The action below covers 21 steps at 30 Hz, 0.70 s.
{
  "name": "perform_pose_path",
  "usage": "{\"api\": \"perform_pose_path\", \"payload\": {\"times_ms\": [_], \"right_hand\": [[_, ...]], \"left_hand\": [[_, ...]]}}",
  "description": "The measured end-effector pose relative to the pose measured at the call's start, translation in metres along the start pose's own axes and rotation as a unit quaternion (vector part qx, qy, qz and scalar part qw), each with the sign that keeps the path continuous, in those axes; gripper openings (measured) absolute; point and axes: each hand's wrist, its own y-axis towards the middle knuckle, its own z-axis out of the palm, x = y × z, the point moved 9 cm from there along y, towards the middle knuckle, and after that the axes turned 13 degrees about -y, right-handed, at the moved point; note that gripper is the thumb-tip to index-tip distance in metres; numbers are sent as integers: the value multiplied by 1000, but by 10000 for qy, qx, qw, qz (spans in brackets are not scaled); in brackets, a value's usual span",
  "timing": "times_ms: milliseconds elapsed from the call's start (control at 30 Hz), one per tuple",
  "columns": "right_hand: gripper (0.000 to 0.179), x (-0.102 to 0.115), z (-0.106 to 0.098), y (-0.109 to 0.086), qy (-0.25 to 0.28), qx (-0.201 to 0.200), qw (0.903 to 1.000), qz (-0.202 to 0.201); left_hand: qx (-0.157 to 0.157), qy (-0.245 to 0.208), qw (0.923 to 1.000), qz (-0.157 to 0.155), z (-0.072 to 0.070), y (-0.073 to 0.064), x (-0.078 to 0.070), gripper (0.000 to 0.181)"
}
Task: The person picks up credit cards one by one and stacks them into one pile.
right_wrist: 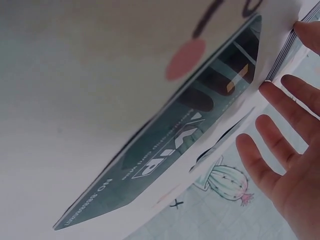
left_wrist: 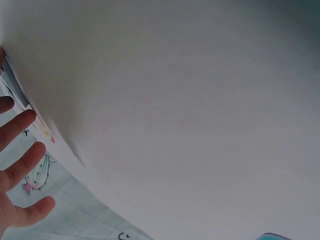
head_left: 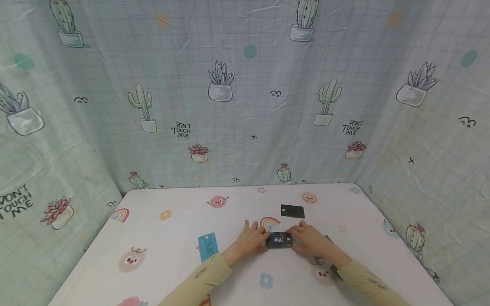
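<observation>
A neat stack of dark VIP cards (head_left: 279,240) lies between the two hands on the table; its layered edges show in the left wrist view and the right wrist view. My left hand (head_left: 249,240) pinches the left end between thumb and index finger, the other fingers spread. At the opposite end, my right hand (head_left: 308,241) holds the stack by its corners with thumb and forefinger. Beneath the right forearm lies another dark VIP card (right_wrist: 160,145), mostly hidden in the head view. A blue VIP card (head_left: 208,246) rests left of the left hand.
Behind the right hand, a black card (head_left: 292,211) lies flat. The white table cover (head_left: 168,242) carries printed rainbows, faces and flowers. A cactus-print curtain (head_left: 237,140) hangs along the back edge and both sides.
</observation>
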Motion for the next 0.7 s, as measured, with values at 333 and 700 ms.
{"api": "perform_pose_path", "payload": {"times_ms": [333, 700], "right_hand": [[48, -2, -4, -4, -72, -224, 9997, -96], [47, -12, -6, -15, 58, -413, 9991, 50]], "left_hand": [[-81, 87, 9999, 56, 0, 1, -2, 47], [-159, 71, 9998, 82, -8, -2, -6, 46]]}}
